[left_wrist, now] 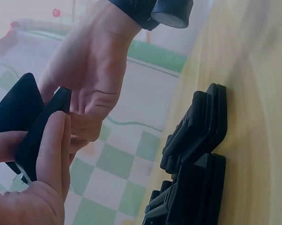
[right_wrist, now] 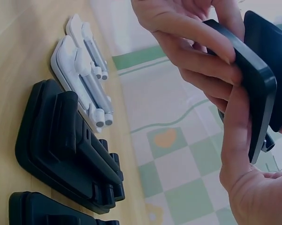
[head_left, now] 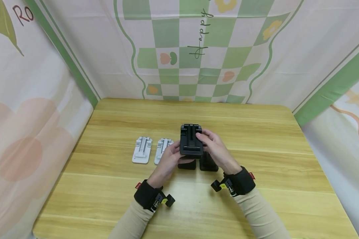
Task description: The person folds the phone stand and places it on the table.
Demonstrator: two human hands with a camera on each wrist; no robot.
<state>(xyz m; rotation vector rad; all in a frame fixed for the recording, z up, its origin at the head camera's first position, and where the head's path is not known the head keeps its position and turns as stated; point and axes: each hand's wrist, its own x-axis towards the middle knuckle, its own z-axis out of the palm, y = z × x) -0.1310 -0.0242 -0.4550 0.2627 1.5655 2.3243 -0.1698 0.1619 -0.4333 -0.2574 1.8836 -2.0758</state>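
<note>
A black folding phone stand (head_left: pixel 191 141) is held up above the table between both hands. My left hand (head_left: pixel 168 162) grips its lower left edge. At its right side my right hand (head_left: pixel 217 151) holds it, with the thumb on the front near the upper edge and the fingers around the side. Both wrist views show two plates of the held stand (right_wrist: pixel 260 82) standing apart at an angle. Below the hands, two more black phone stands (left_wrist: pixel 197 131) lie folded on the table, partly covered by the held one in the head view.
Left of the hands, a white folding phone stand (head_left: pixel 142 151) lies flat on the wooden table (head_left: pixel 107 199). A second white phone stand (head_left: pixel 161 151) lies beside it, partly hidden by my left hand. A patterned curtain (head_left: pixel 188 76) hangs behind the table.
</note>
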